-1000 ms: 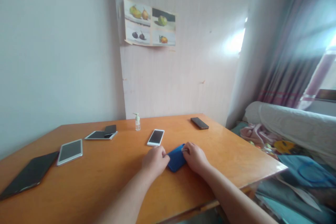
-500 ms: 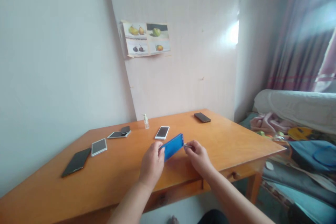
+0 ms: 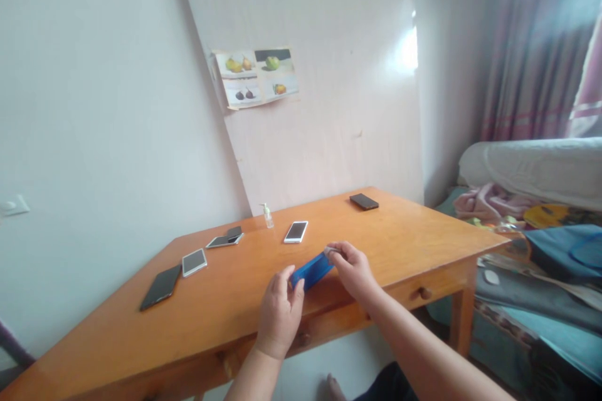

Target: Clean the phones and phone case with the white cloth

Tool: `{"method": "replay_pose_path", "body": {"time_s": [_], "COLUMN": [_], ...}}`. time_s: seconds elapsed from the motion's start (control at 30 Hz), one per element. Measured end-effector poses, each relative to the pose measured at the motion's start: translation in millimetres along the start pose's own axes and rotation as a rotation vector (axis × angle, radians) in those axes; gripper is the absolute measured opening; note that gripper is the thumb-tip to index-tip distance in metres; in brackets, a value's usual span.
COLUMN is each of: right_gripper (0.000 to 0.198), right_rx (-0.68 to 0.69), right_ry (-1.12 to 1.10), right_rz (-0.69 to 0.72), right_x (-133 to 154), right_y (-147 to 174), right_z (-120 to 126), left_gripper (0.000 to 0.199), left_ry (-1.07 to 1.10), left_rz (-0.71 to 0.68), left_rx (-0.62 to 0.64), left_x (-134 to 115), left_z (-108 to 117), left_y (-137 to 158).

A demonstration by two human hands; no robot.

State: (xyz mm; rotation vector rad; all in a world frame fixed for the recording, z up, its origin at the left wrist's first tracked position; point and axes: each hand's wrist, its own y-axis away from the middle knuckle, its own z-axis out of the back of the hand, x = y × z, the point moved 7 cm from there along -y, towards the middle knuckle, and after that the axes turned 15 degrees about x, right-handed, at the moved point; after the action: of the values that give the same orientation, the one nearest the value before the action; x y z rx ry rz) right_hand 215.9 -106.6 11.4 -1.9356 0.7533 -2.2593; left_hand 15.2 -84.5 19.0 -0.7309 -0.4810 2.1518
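Blue phone [image 3: 311,272] gripped by left hand [image 3: 278,310]
Pale item [image 3: 330,251] pinched in fingers of right hand [image 3: 353,270], at phone's end; white phone [image 3: 296,232] seen beyond fingers

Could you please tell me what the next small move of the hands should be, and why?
I would probably firm up the left hand on the blue phone: it holds only one end, while the right hand pinches a small pale piece at the opposite end, so a steadier phone should help.
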Motion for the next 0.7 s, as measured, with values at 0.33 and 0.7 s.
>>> {"method": "replay_pose_path", "body": {"time_s": [0.33,0.7], "right_gripper": [0.019,0.014], "right_rx": [-0.038,-0.039], "right_ry": [0.343,0.480], "right_rz": [0.118,0.199], "right_x": [24,36], "right_y": [2,17], "right_z": [1,-16], "left_gripper": [0.011,0.008], "left_ry": [-0.057,-0.064], "left_rz": [-0.112,-0.099], "left_rx": [-0.053,-0.060], "left_x": [0,1], "left_z": [-8,-7], "left_y": [3,4]}}
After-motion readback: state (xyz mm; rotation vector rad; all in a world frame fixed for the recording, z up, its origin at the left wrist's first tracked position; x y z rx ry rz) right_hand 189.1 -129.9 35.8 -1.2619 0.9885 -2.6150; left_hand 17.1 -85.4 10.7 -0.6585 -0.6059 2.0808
